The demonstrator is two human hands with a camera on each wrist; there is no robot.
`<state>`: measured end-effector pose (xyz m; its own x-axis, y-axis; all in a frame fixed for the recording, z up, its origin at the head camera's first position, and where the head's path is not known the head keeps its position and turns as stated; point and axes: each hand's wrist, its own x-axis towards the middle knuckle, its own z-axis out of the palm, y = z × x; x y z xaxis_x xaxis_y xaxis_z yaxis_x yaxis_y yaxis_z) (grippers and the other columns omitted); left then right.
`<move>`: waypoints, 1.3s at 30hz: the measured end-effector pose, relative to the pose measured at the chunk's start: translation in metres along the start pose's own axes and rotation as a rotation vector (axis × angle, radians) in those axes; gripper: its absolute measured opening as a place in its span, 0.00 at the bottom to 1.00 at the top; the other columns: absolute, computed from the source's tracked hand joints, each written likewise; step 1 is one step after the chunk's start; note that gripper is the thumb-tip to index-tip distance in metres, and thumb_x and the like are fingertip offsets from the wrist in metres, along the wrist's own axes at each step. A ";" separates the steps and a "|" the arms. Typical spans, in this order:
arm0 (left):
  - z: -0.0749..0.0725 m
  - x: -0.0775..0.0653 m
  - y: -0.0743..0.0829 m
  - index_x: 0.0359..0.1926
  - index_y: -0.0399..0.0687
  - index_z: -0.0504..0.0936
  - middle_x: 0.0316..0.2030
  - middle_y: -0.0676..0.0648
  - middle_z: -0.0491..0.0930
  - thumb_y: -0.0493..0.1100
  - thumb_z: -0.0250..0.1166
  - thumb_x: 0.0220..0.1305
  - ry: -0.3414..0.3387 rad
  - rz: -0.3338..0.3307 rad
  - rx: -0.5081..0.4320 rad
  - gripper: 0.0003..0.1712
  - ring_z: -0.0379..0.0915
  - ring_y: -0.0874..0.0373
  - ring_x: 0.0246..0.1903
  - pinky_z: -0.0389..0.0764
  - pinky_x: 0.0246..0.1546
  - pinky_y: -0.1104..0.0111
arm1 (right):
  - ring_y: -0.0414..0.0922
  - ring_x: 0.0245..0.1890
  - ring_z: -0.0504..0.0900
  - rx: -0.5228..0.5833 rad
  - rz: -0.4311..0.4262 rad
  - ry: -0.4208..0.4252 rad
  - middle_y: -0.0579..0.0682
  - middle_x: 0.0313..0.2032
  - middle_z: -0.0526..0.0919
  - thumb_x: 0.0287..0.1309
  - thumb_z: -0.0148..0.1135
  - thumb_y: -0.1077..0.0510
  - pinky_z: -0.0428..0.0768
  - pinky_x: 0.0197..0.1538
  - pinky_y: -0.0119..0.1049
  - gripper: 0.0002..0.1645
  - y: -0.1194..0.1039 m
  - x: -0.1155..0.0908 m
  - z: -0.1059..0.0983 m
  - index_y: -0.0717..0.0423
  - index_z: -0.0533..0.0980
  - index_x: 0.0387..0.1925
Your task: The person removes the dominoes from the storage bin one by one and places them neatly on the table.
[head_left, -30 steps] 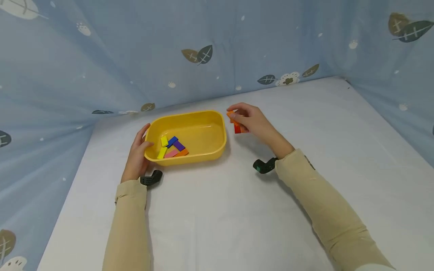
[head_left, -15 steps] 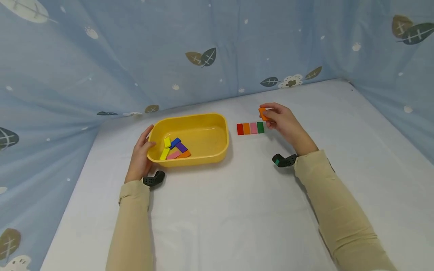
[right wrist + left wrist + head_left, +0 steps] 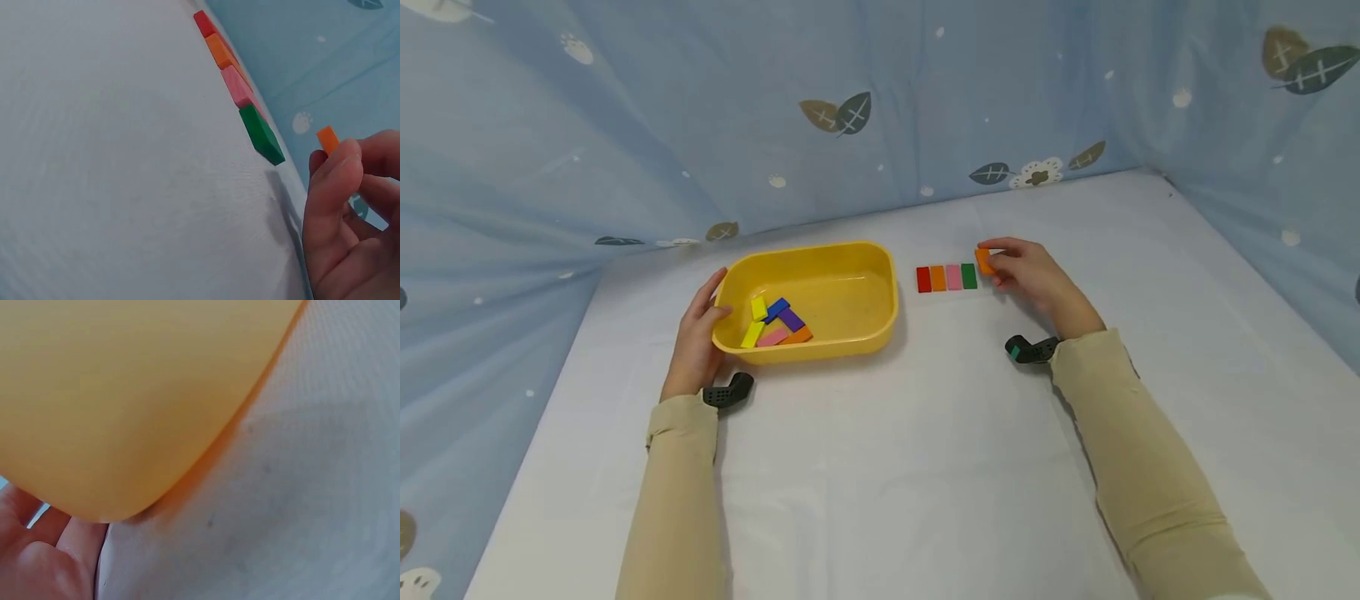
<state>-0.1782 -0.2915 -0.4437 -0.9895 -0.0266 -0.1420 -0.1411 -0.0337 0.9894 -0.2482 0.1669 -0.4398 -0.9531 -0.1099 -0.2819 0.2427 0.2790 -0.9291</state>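
Note:
My right hand [image 3: 1030,271] pinches an orange block [image 3: 983,260] between thumb and fingers, just right of a row of flat blocks on the table. From left to right the row has a red block [image 3: 923,280], another orange block [image 3: 937,278], a pink block [image 3: 953,277] and a green block [image 3: 969,276]. In the right wrist view the held orange block [image 3: 327,139] is near the green block's end, partly hidden by the thumb. My left hand [image 3: 695,333] grips the left end of a yellow plastic tub [image 3: 820,352], thumb over its rim.
Inside the tub lie several loose blocks: two yellow, a blue block [image 3: 777,309], a purple block [image 3: 792,319], a pink and an orange one. A white cloth covers the table [image 3: 880,467]. Behind it hangs a blue patterned curtain [image 3: 700,108].
My right hand has carried the orange block rightward past the row, then lowered it beside the green block. The row, earlier partly covered by the hand, shows fully. My left hand keeps its grip.

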 end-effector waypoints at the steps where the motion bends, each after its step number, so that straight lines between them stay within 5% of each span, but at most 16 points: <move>1: 0.000 0.000 0.000 0.63 0.72 0.59 0.65 0.52 0.51 0.41 0.47 0.65 -0.003 0.000 -0.002 0.29 0.50 0.50 0.62 0.61 0.57 0.63 | 0.42 0.25 0.71 -0.035 0.007 0.000 0.53 0.44 0.70 0.61 0.50 0.54 0.73 0.27 0.27 0.22 0.001 0.000 -0.001 0.51 0.68 0.56; 15: 0.000 -0.002 0.004 0.65 0.70 0.56 0.65 0.51 0.51 0.38 0.45 0.64 -0.011 0.007 0.015 0.31 0.51 0.49 0.61 0.64 0.55 0.64 | 0.43 0.24 0.71 -0.300 0.003 0.093 0.54 0.41 0.71 0.57 0.50 0.59 0.72 0.26 0.29 0.22 -0.004 -0.005 0.003 0.54 0.68 0.55; 19: 0.001 -0.001 0.002 0.65 0.69 0.56 0.64 0.51 0.52 0.38 0.45 0.64 -0.007 0.006 0.008 0.31 0.51 0.49 0.61 0.64 0.55 0.64 | 0.44 0.26 0.71 -0.377 0.000 0.056 0.56 0.45 0.69 0.55 0.49 0.62 0.71 0.27 0.30 0.26 -0.006 -0.005 0.001 0.56 0.65 0.58; 25: -0.001 0.000 0.000 0.64 0.71 0.57 0.64 0.51 0.52 0.39 0.46 0.64 0.001 -0.002 0.022 0.30 0.52 0.49 0.60 0.65 0.54 0.65 | 0.50 0.42 0.67 -0.487 0.013 -0.062 0.58 0.56 0.63 0.51 0.48 0.64 0.71 0.41 0.38 0.32 -0.005 -0.005 -0.003 0.56 0.61 0.62; 33: 0.000 -0.001 0.000 0.64 0.71 0.57 0.64 0.51 0.52 0.38 0.46 0.64 0.007 0.009 0.018 0.30 0.52 0.49 0.60 0.66 0.54 0.65 | 0.55 0.53 0.60 -0.505 -0.019 -0.135 0.62 0.58 0.61 0.49 0.53 0.65 0.64 0.54 0.50 0.34 -0.007 -0.004 -0.004 0.59 0.61 0.61; 39: 0.001 -0.002 0.000 0.64 0.71 0.57 0.65 0.52 0.52 0.39 0.47 0.64 0.019 0.002 0.032 0.31 0.53 0.49 0.60 0.67 0.52 0.66 | 0.55 0.53 0.61 -0.480 -0.019 -0.143 0.62 0.58 0.60 0.50 0.56 0.64 0.64 0.54 0.49 0.33 -0.005 -0.004 -0.004 0.58 0.61 0.60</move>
<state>-0.1763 -0.2906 -0.4439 -0.9891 -0.0452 -0.1404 -0.1404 -0.0013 0.9901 -0.2464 0.1700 -0.4326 -0.9141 -0.2393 -0.3273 0.0830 0.6797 -0.7288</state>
